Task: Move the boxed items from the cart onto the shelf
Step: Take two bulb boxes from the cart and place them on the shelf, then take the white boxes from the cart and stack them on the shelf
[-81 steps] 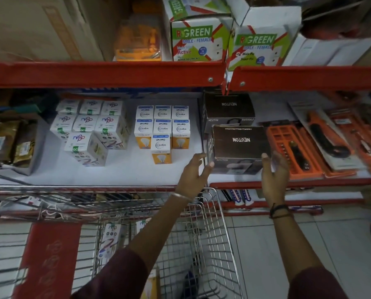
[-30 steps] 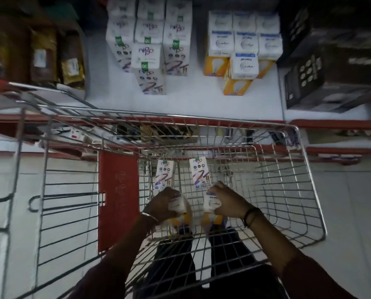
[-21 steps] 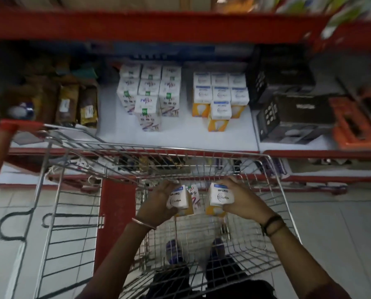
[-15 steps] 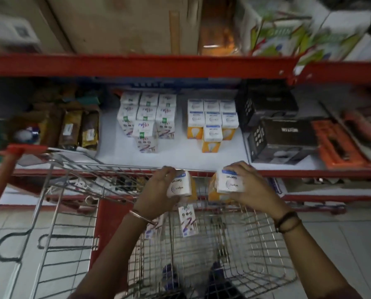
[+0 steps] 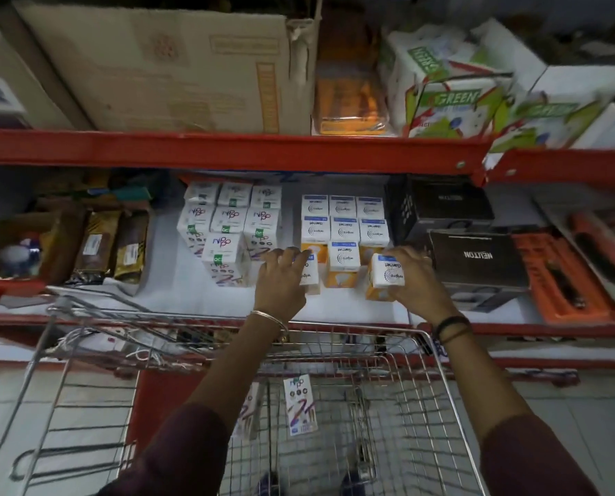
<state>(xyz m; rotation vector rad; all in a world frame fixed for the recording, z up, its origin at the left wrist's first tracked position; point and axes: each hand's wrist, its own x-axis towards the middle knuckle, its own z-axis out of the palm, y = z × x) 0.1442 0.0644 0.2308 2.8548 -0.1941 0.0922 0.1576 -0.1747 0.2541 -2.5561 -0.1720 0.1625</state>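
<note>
My left hand (image 5: 280,277) grips a white-and-orange bulb box (image 5: 310,279) on the white shelf (image 5: 162,281), just left of the front box of the stacked bulb boxes (image 5: 342,230). My right hand (image 5: 415,277) holds a second bulb box (image 5: 383,277) to the right of that stack, resting on the shelf. Below, the wire cart (image 5: 334,331) still holds two white boxes with coloured stripes (image 5: 299,404), standing against its front wall.
A group of white striped boxes (image 5: 227,230) stands left of the bulb stack. Black Neuton boxes (image 5: 476,261) sit close on the right, then orange tool cases (image 5: 563,281). Brown packets (image 5: 94,245) lie far left. A red upper shelf beam (image 5: 227,148) hangs overhead.
Both hands lifted one bulb box each out of the cart and carried them up and forward onto the shelf, either side of the stack's front box.
</note>
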